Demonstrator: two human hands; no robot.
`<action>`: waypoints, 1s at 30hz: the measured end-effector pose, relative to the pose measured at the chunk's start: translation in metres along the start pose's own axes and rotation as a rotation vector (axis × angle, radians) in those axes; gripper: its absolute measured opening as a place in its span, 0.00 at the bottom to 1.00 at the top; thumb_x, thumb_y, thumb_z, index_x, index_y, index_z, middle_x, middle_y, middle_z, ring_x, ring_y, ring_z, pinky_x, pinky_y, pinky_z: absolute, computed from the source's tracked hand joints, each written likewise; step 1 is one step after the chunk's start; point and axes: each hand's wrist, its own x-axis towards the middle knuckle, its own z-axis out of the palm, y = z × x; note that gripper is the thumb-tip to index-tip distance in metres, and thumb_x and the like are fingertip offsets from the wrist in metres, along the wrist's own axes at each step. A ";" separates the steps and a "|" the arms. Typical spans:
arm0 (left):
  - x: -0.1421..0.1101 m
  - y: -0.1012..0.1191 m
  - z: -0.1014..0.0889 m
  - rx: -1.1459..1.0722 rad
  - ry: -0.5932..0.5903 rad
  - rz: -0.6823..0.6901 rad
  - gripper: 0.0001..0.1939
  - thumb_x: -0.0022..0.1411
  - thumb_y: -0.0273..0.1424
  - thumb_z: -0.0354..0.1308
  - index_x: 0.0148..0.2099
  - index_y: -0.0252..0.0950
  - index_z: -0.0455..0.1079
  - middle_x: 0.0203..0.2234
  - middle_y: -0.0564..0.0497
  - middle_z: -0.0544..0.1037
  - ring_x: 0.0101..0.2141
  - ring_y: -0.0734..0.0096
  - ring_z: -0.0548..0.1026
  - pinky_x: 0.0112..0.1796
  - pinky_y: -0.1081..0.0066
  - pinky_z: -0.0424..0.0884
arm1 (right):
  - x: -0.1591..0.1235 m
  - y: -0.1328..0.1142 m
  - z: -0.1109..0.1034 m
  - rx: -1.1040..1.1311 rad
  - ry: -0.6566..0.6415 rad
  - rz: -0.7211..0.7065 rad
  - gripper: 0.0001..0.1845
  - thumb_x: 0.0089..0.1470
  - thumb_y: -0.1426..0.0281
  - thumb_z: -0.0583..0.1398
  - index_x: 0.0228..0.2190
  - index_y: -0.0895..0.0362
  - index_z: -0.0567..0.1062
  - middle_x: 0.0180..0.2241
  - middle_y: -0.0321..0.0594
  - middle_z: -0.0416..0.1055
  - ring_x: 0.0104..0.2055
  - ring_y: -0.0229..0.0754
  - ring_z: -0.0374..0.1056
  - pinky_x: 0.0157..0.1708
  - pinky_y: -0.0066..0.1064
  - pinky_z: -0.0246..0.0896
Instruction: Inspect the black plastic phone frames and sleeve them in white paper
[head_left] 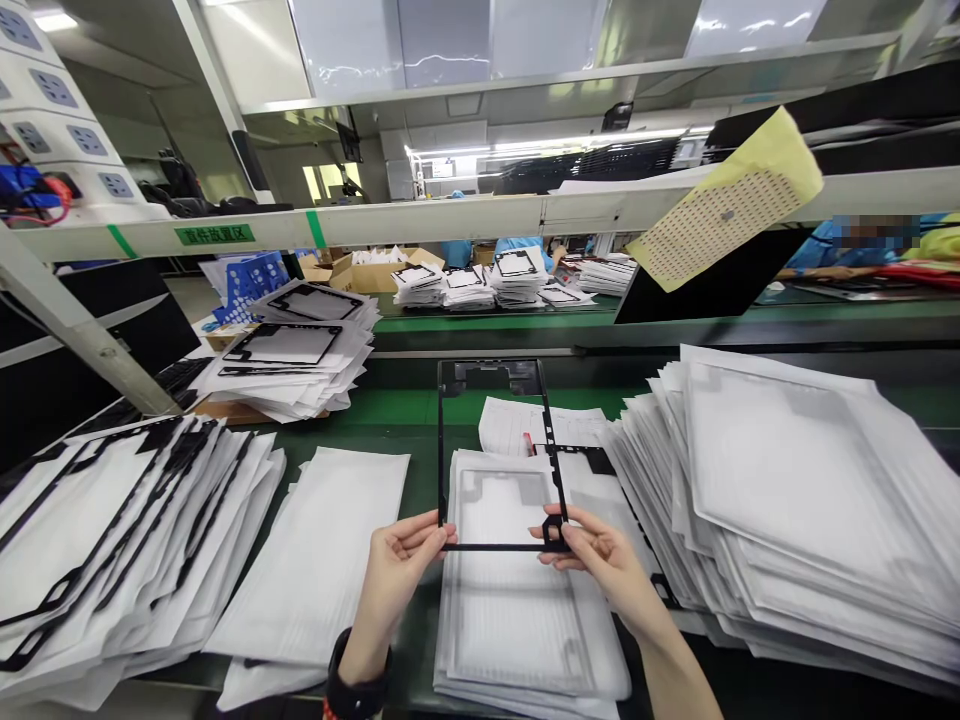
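Observation:
A thin black rectangular frame (498,547), with a wider cut-out band along its far end, is held up in front of me. My left hand (405,555) pinches its near left corner. At the near right corner, my right hand (596,555) grips it between thumb and fingers. Below the frame lies a stack of white translucent sleeves (517,630); a similar frame shape shows faintly through the top one. Another black frame (596,460) lies on white sheets just right of that stack, partly hidden by my right hand and arm.
A tall pile of filled sleeves (787,450) leans at right. Flat white sleeves (322,550) lie at left, beside stacked sleeves with black frames (112,520). A metal rail (450,222) crosses ahead, with a yellow sheet (731,200) hanging from it. Other people work beyond.

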 end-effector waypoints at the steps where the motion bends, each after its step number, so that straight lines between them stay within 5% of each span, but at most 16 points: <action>1: 0.000 0.001 0.000 0.001 0.003 -0.002 0.30 0.41 0.45 0.77 0.42 0.28 0.80 0.34 0.37 0.85 0.36 0.53 0.85 0.33 0.67 0.82 | 0.001 0.001 0.000 -0.004 0.010 -0.002 0.31 0.54 0.46 0.66 0.48 0.57 0.77 0.39 0.50 0.82 0.35 0.50 0.81 0.38 0.39 0.77; 11: -0.007 0.021 -0.002 0.084 0.060 -0.001 0.32 0.36 0.48 0.77 0.39 0.29 0.81 0.33 0.36 0.85 0.35 0.50 0.85 0.33 0.63 0.83 | 0.000 0.000 0.007 -0.051 0.030 0.015 0.32 0.50 0.44 0.67 0.44 0.58 0.81 0.34 0.49 0.82 0.29 0.47 0.80 0.32 0.35 0.77; 16: -0.017 0.038 -0.067 0.194 0.294 0.073 0.30 0.38 0.48 0.74 0.40 0.31 0.81 0.34 0.38 0.86 0.35 0.52 0.85 0.37 0.62 0.83 | 0.002 -0.005 0.016 -0.134 -0.037 0.015 0.30 0.49 0.43 0.66 0.39 0.57 0.80 0.36 0.51 0.82 0.33 0.48 0.79 0.36 0.37 0.76; 20: -0.035 0.052 -0.143 0.357 0.519 0.089 0.28 0.39 0.48 0.71 0.38 0.32 0.80 0.33 0.40 0.86 0.36 0.52 0.85 0.41 0.60 0.82 | 0.009 0.004 0.008 -0.550 0.082 -0.003 0.30 0.49 0.39 0.56 0.30 0.54 0.76 0.28 0.46 0.79 0.30 0.49 0.75 0.34 0.38 0.72; 23: -0.041 0.043 -0.181 0.545 0.640 0.058 0.21 0.42 0.46 0.66 0.34 0.35 0.80 0.30 0.42 0.86 0.37 0.48 0.84 0.41 0.57 0.81 | 0.013 0.014 0.003 -0.883 0.160 0.134 0.25 0.48 0.42 0.53 0.22 0.51 0.68 0.21 0.41 0.72 0.27 0.50 0.71 0.27 0.39 0.63; 27: -0.041 0.014 -0.195 0.912 0.816 0.012 0.08 0.53 0.34 0.60 0.28 0.37 0.78 0.27 0.40 0.84 0.40 0.38 0.82 0.45 0.46 0.76 | 0.020 0.023 0.008 -1.065 0.182 0.242 0.17 0.51 0.55 0.56 0.20 0.51 0.60 0.19 0.38 0.67 0.27 0.51 0.68 0.25 0.36 0.52; 30: -0.038 0.000 -0.180 1.153 0.787 0.131 0.08 0.61 0.27 0.56 0.34 0.33 0.78 0.43 0.35 0.82 0.50 0.41 0.78 0.53 0.43 0.70 | 0.021 0.024 0.014 -1.073 0.218 0.244 0.10 0.56 0.65 0.56 0.25 0.52 0.62 0.22 0.36 0.67 0.29 0.49 0.68 0.30 0.36 0.53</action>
